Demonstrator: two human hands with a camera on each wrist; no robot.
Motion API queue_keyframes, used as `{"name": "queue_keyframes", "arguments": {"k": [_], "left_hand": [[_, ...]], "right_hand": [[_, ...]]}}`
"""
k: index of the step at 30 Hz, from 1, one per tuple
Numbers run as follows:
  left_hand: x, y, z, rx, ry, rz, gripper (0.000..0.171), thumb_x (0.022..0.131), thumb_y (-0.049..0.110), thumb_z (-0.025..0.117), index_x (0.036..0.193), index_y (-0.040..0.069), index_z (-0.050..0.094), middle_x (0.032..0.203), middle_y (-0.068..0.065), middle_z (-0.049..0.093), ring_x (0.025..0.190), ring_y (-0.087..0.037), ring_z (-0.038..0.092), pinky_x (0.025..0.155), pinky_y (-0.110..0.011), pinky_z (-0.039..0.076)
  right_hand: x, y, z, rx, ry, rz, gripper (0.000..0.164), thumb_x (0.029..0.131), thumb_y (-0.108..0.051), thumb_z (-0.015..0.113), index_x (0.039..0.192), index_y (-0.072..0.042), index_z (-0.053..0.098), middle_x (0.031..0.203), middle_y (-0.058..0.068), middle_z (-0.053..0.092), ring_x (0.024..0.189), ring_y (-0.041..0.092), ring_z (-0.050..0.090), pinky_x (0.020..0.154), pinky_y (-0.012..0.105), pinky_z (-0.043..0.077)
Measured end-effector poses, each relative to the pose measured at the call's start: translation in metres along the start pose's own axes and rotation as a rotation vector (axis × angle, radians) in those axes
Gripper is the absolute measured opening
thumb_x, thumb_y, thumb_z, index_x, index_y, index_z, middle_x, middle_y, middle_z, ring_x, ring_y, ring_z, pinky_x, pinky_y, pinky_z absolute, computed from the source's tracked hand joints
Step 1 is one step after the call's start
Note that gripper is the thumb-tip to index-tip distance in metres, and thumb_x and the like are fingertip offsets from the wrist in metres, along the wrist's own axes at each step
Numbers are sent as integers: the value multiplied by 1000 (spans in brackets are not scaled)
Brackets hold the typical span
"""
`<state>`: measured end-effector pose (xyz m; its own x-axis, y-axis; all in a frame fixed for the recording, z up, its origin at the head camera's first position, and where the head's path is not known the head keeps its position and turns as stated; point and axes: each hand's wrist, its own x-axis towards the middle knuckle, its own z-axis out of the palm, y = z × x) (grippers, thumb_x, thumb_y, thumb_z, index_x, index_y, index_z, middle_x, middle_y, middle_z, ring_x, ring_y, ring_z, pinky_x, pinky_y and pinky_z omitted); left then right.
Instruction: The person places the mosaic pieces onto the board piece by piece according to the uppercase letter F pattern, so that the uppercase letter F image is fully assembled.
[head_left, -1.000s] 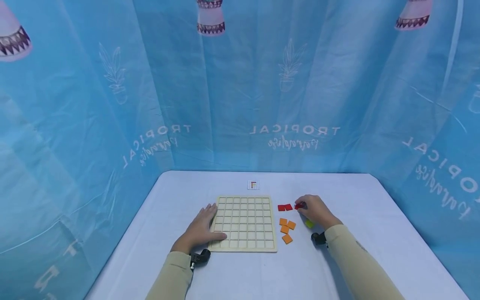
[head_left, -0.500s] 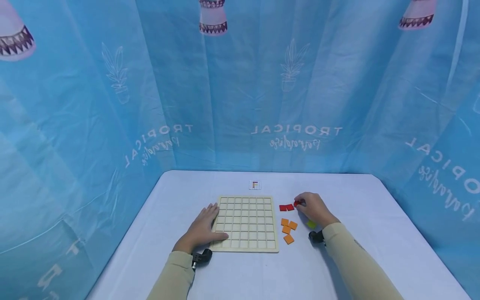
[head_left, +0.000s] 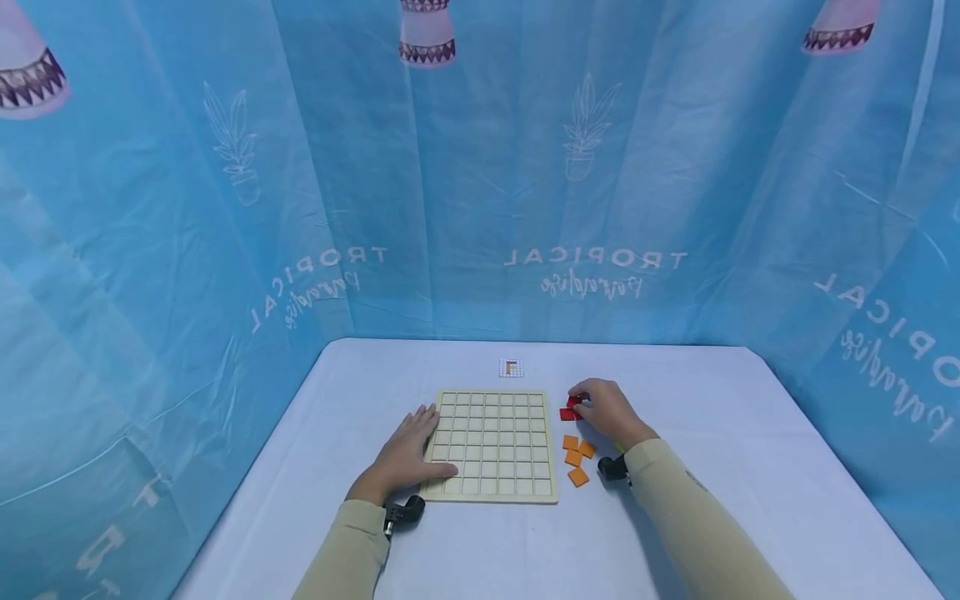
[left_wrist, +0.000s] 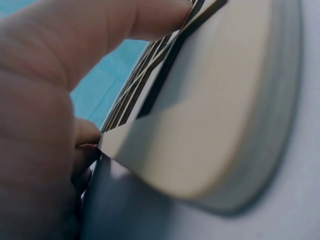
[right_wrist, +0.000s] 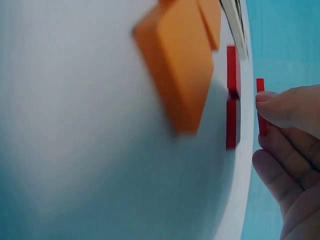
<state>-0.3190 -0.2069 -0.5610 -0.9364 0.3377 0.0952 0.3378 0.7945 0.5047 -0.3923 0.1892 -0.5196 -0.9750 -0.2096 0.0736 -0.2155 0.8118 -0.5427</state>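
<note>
My left hand [head_left: 402,454] rests at the left edge of a pale wooden grid board [head_left: 491,446], its fingers straight along the side. The thumb [left_wrist: 155,17] lies over the board's top face in the left wrist view. Between thumb and fingertips, my right hand [head_left: 611,414] pinches a red square tile [right_wrist: 260,86], held just above the table. Below it lie two more red tiles [right_wrist: 231,122], side by side; in the head view one [head_left: 566,414] is partly covered by the hand.
Several orange tiles [head_left: 573,457] lie right of the board. A yellow-green tile [head_left: 618,447] is mostly hidden beneath the right wrist. Behind the board lies a small printed grid card [head_left: 512,367]. Blue curtains [head_left: 480,208] stand around the white table [head_left: 675,375].
My right hand has lifted the red tile and carried it left, to above the two other red tiles. My left hand stays on the board.
</note>
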Motion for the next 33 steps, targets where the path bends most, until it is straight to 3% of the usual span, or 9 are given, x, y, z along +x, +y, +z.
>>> {"name": "queue_keyframes", "arguments": {"k": [12,26,33], "left_hand": [[-1,2,-2,-17,-5,-10,121,77,68,78,163,-3,31,171,-15,24,159,-32,15,127,-48,13],[1,2,-2,-6,-21,-2,121,77,70,76,163,-3,31,171,-15,23,159,-30,13,128,-46,10],[1,1,-1,-2,-22,-4,121,77,70,77,163,-2,31,171,-15,24,159,-30,14,128,-46,10]], "right_hand": [[10,-28,22,71,10,-97,25,96,-6,79,121,-5,78,120,6,71,115,26,66,100,45,56],[19,-53,38,56,-33,-133,24,94,-5,81,118,-5,79,116,6,72,115,25,65,102,44,54],[22,-65,40,42,-46,-199,25,95,-5,80,120,-4,78,116,7,72,114,24,66,101,42,55]]}}
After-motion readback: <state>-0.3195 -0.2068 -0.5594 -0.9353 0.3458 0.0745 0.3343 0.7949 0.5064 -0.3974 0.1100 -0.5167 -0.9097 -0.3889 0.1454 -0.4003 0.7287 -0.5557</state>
